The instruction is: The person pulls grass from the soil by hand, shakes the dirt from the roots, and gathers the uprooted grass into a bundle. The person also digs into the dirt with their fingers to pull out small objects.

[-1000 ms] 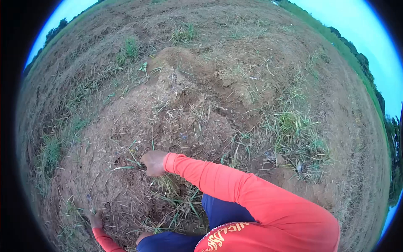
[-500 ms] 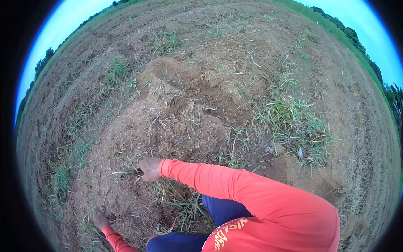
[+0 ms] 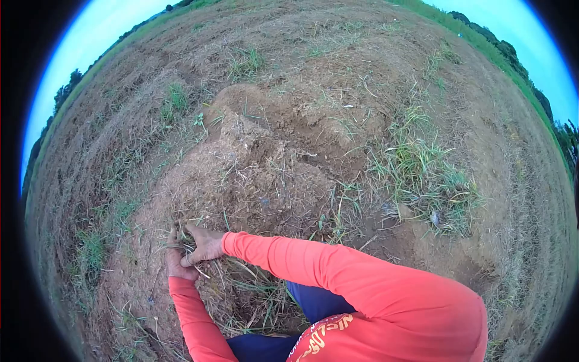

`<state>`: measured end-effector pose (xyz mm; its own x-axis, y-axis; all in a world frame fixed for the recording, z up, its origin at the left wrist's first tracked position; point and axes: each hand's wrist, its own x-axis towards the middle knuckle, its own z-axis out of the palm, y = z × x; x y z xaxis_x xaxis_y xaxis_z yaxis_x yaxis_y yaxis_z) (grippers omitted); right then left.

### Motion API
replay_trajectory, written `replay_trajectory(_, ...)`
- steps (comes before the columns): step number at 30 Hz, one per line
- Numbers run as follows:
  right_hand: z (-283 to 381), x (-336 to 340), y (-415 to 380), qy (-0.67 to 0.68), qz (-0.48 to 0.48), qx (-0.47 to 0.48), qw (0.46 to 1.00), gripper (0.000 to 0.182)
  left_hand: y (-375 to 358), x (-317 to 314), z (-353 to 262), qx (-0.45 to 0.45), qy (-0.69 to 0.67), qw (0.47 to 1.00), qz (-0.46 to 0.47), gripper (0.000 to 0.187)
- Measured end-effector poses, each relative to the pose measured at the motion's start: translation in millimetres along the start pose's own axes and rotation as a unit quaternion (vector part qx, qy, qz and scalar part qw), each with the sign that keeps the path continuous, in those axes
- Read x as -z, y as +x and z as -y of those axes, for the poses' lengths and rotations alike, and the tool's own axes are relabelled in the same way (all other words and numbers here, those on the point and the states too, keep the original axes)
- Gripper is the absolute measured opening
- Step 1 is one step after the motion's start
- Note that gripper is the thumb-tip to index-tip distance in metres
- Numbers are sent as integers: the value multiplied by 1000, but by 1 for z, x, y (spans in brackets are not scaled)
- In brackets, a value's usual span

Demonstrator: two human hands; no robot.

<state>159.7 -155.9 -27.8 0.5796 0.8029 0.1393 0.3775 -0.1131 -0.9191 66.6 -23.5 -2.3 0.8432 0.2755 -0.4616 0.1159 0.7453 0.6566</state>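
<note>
My left hand and my right hand are together low over the soil, left of centre. Between them is a small clump of pulled-looking grass, with stalks poking out around the fingers. My left fingers point up along the clump's left side. From the right, my right thumb and fingers close round it. Part of the clump and some fingertips are hidden. Just below my right wrist lies a patch of loose grass.
Brown soil forms a low mound ahead of me. A large green grass tuft grows to the right, with a small pale object by it. Smaller tufts dot the field. My bent leg is beneath my right arm.
My left hand has come up and to the right from the ground to meet my right hand at the grass. My right hand has shifted slightly left and turned.
</note>
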Motion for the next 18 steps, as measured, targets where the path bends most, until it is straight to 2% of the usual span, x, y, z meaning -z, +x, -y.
replay_trajectory(1, 16, 20, -2, 99, 68, 1, 993, 99, -6, -7, 8, -8, -31, 999, 7, 44)
replay_trajectory(2, 14, 27, -1, 71, 69, 5, 995, 95, -9, -10, 12, -15, -61, 998, 16, 43)
replay_trajectory(4, 11, 32, -3, 18, 75, 10, 997, 87, -3, 6, 23, -41, -34, 997, 60, 41)
replay_trajectory(5, 27, 43, -10, 30, 80, -41, 996, 72, 2, 11, 26, -57, -19, 995, 84, 41)
replay_trajectory(6, 19, 41, -4, 14, 59, -44, 997, 69, 6, 18, 27, -72, -2, 992, 108, 40)
replay_trajectory(7, 5, 36, 3, -2, 39, -49, 998, 66, -38, -36, 17, -19, -2, 998, 58, 36)
replay_trajectory(10, -2, 39, 6, -26, -30, -62, 997, 50, -28, -24, 18, 16, 54, 995, 80, 36)
replay_trajectory(13, -1, 48, 9, -33, -57, -62, 996, 32, -30, -30, 22, -15, 75, 995, 61, 40)
replay_trajectory(18, 4, 74, 11, -31, -111, -94, 989, 37, -23, -14, 5, -26, 133, 989, 51, 46)
